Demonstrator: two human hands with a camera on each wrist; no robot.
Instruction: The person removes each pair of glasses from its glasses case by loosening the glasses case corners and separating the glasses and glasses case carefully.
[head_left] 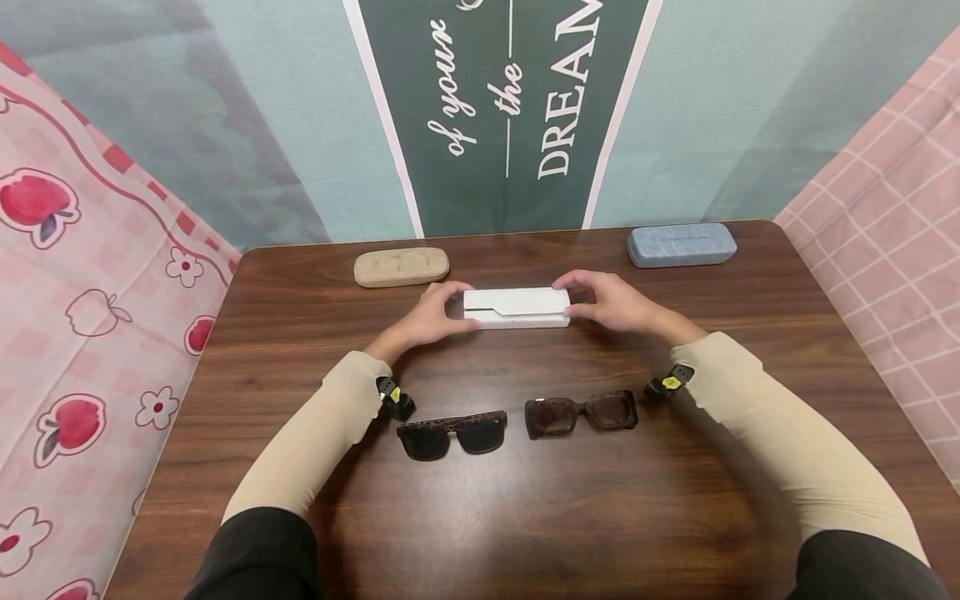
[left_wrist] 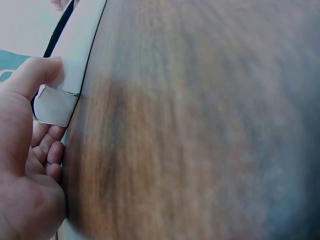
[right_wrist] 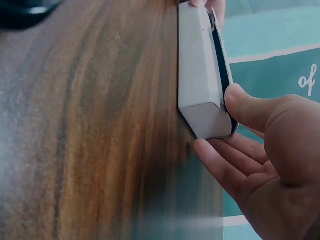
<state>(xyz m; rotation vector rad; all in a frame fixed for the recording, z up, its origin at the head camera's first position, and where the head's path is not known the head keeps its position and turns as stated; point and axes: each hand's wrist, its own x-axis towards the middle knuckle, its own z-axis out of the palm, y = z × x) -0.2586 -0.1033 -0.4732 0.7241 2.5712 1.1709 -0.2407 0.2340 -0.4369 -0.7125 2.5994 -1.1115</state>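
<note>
A white glasses case (head_left: 517,302) lies lengthwise on the table in the head view, its flap slightly raised along a dark gap. My left hand (head_left: 431,318) grips the left end, thumb on the front face and fingers round behind. At the opposite end my right hand (head_left: 613,304) holds the case between thumb and fingers; in the right wrist view the thumb touches the flap edge of the white case (right_wrist: 200,70). Nearer me lie tortoiseshell sunglasses with dark lenses (head_left: 482,435) and, to their right, brown-framed sunglasses (head_left: 555,418).
A beige glasses case (head_left: 401,267) sits behind my left hand, and a light blue glasses case (head_left: 681,246) stands at the back right. The brown wooden table (head_left: 525,525) ends at a printed cloth backdrop (head_left: 510,200). Pink patterned cloths hang at both sides.
</note>
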